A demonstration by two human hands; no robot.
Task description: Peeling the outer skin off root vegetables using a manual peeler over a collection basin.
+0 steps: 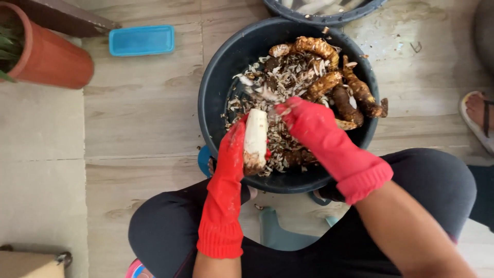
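- The left hand, in a red rubber glove, had its grip closed around a partly peeled root, holding it nearly upright over the near side of a dark round basin.
- The root showed white, peeled flesh along most of its length; a patch of brown skin remained at its lower end, near the glove's palm.
- The right hand, also in a red glove, was just to the right of the root, its fingers curled near the root's top. Whether that grip was closed on a tool or anything else could not be told, since nothing showed clearly in it.
- Inside the basin lay a heap of pale and brown peelings, with several unpeeled brown roots piled toward the far and right side.
- The basin stood on a tiled floor between the person's knees; the person sat low, in dark trousers, over a pale teal stool.
- A second dark tub touched or nearly touched the basin at the top edge of the view; its contents were too cropped to tell.
- A shallow blue rectangular lid or tray lay on the floor to the far left, well apart from the basin.
- A terracotta plant pot stood tilted in the upper left corner.
- Another person's sandalled foot showed at the right edge.
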